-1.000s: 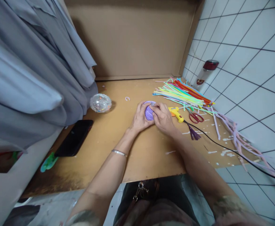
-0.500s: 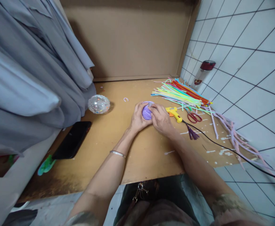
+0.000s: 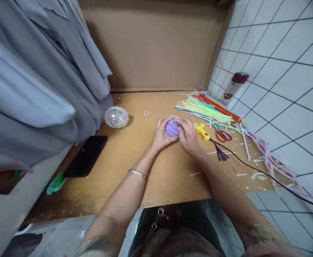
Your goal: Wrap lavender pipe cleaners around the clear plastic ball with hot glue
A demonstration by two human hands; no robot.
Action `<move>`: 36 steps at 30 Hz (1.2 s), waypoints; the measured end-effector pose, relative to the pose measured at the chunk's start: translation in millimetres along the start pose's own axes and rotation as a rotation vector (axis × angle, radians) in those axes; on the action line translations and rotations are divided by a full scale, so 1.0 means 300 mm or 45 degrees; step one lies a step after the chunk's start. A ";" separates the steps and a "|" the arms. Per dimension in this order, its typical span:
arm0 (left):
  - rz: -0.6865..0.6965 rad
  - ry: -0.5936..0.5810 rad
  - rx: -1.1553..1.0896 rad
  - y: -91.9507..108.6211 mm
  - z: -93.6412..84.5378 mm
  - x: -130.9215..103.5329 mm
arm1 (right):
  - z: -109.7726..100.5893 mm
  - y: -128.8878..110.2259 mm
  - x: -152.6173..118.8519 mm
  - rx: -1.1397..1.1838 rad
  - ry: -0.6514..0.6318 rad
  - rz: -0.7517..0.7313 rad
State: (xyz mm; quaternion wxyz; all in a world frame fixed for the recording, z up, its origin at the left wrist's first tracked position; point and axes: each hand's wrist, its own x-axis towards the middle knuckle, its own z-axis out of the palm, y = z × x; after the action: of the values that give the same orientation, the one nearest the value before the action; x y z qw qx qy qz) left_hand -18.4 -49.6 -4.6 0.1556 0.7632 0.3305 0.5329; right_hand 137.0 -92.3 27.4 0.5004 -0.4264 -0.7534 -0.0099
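A round purple ribbed piece (image 3: 172,129) is held above the middle of the wooden table. My left hand (image 3: 160,135) wraps round its left side and underside. On its right, my right hand (image 3: 188,135) has its fingers bent together at the piece's upper right edge, beside a small greyish patch; whether they pinch anything there is too small to tell. A yellow glue gun (image 3: 202,131) lies just right of my right hand, partly hidden by it.
Colourful pipe cleaners (image 3: 210,109), red-handled scissors (image 3: 223,135), a purple tassel (image 3: 220,152) and a black cable lie right. A clear ball (image 3: 116,117) and black phone (image 3: 87,156) are left. A red-lidded jar (image 3: 233,87) stands by the tiled wall.
The whole view has shifted slightly, so things appear a little further right. My right hand's fingers have moved slightly off the purple piece's face toward its right edge, uncovering more of it.
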 end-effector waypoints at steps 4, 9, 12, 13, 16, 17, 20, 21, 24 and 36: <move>0.025 0.025 -0.004 0.000 0.006 -0.003 | 0.008 0.005 -0.005 -0.033 -0.013 -0.015; 0.027 0.071 0.046 0.003 0.016 -0.012 | 0.020 0.005 -0.013 -0.109 -0.034 -0.038; 0.011 0.079 0.058 0.001 0.019 -0.019 | 0.022 -0.003 -0.018 -0.180 -0.073 -0.016; 0.009 0.084 0.064 -0.001 0.020 -0.021 | 0.022 -0.006 -0.018 -0.207 -0.094 -0.008; 0.043 0.089 0.082 -0.012 0.023 -0.024 | 0.022 -0.012 -0.020 -0.272 -0.166 0.012; 0.051 0.093 0.088 -0.015 0.023 -0.025 | 0.023 -0.013 -0.020 -0.284 -0.184 0.012; 0.099 0.099 0.121 -0.022 0.024 -0.026 | 0.026 -0.014 -0.022 -0.282 -0.195 0.002; 0.117 0.106 0.132 -0.022 0.024 -0.026 | 0.027 -0.014 -0.022 -0.269 -0.185 -0.005; 0.160 0.117 0.143 -0.020 0.022 -0.024 | 0.027 -0.012 -0.024 -0.227 -0.121 -0.034; 0.129 0.063 0.129 -0.005 0.011 -0.014 | 0.008 0.034 0.009 -0.024 0.191 0.214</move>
State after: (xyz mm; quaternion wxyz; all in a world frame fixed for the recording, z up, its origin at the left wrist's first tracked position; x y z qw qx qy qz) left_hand -16.9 -51.0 -9.9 0.0815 0.7726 0.3216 0.5413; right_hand 141.4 -83.0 24.2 0.5505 -0.4908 -0.6753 -0.0071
